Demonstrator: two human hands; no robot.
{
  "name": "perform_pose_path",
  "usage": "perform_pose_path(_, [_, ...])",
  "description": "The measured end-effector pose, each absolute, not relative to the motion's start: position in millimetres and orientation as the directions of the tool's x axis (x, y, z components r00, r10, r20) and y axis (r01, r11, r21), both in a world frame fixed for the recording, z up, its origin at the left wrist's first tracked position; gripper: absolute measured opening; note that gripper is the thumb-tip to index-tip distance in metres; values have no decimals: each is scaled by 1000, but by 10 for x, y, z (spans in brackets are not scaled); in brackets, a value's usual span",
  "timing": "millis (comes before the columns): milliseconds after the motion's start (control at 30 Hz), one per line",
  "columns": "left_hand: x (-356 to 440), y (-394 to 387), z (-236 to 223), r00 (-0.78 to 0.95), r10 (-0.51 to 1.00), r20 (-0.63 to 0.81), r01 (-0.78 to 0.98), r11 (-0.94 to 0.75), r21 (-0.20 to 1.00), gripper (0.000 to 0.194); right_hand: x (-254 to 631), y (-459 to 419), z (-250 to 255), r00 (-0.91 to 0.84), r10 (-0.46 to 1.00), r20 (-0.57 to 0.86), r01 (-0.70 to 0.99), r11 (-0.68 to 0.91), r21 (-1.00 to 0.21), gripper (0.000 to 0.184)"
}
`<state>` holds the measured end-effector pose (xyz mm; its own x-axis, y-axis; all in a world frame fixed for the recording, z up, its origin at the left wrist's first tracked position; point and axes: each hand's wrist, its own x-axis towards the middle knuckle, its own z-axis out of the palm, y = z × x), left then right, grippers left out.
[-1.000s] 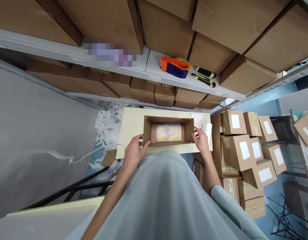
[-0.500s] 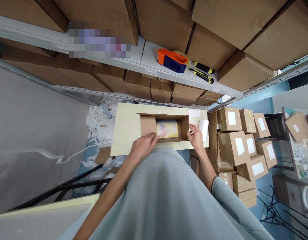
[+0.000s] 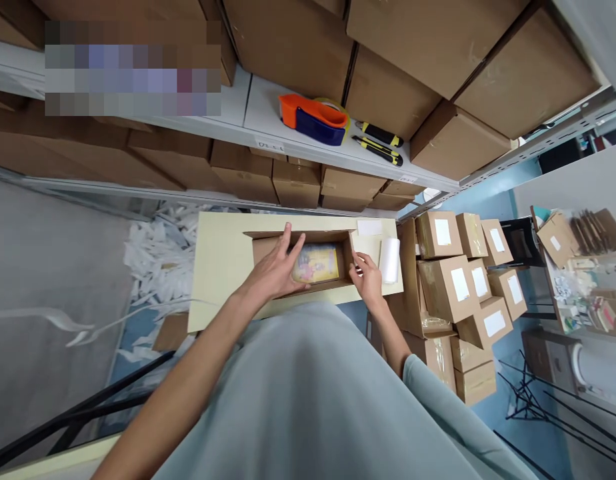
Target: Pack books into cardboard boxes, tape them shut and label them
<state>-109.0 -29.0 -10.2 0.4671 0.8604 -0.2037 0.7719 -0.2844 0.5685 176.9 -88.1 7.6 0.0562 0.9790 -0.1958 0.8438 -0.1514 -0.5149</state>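
Your left forearm slants up from the lower left, bare, and your left hand lies over the left end of the open carton, its fingers spread wide and straightened, two of them pointing toward the far wall. Part of that hand covers a brown flap at this end; whether your palm presses on it, you cannot tell from here. Your right forearm comes out of a pale grey-green sleeve and rises toward the carton's right end. There your right hand has its fingers bent, tips at the wall; whether they pinch the edge cannot be told.

The carton sits on the pale yellow table, right in front of you, with one yellow-printed packet showing flat inside. To its right you have one white roll and one white slip. On the shelf above, count one orange-and-blue tape dispenser and two cutters. In the stack on your right, six white labels face you.
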Motion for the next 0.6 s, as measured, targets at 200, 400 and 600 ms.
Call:
perform_pose_path(200, [-1069,-259,-160,491,857,-156,736,-312,600,134,1798,-727,129,-128,940,-315,872,-45,-487,41])
perform_pose_path(400, [-1340,-646,-66,341,903,-261,776,-114,620,116,1810,-534,100,-69,891,-448,917,-120,-380,59])
perform_pose_path(600, [-1527,-773,-314,243,932,-270,803,-38,594,107,1754,-432,-122,153,960,-235,901,-233,-366,53])
